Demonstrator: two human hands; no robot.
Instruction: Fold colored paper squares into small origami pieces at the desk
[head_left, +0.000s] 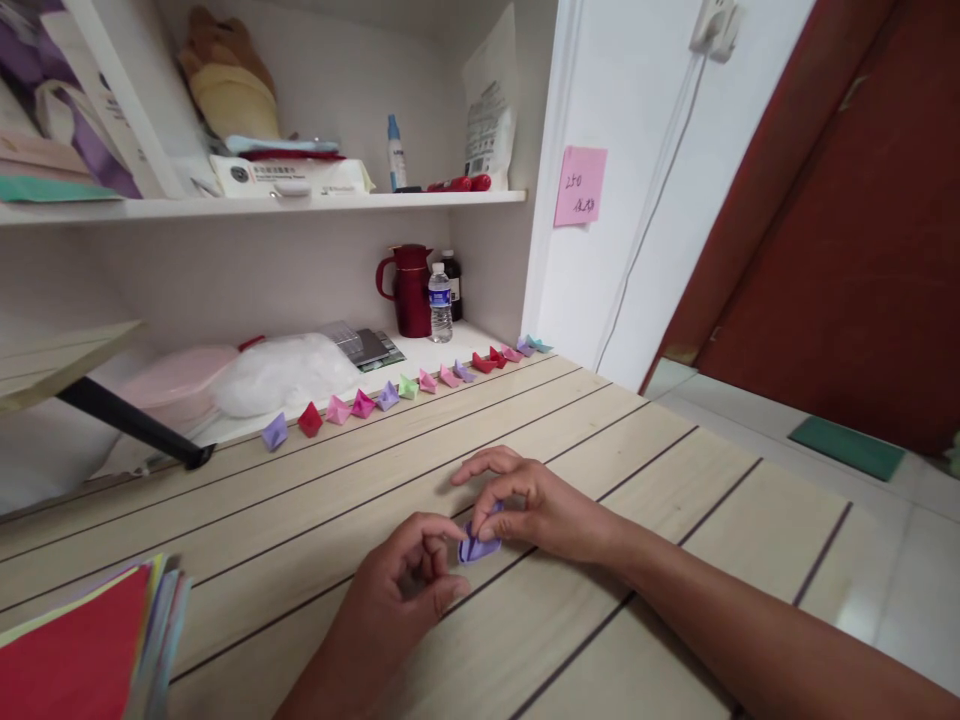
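Observation:
A small purple piece of folded paper (484, 550) is held just above the striped wooden tabletop. My right hand (541, 508) pinches its upper edge between thumb and index finger, with the other fingers raised. On the paper's left side is my left hand (397, 582), its index fingertip at the paper's edge and its thumb lower and apart. Whether that fingertip presses on the paper is hard to tell. Along the table's far edge runs a row of several small folded paper boats, among them a purple one (275, 432), a red one (309, 420) and a green one (408, 387).
A stack of coloured paper (82, 640), red on top, lies at the near left. Behind the boats, a white shelf unit holds a dark red jug (411, 290), a water bottle (440, 305) and a clear plastic bag (285, 372). A raised wooden board (67, 360) juts in from the left.

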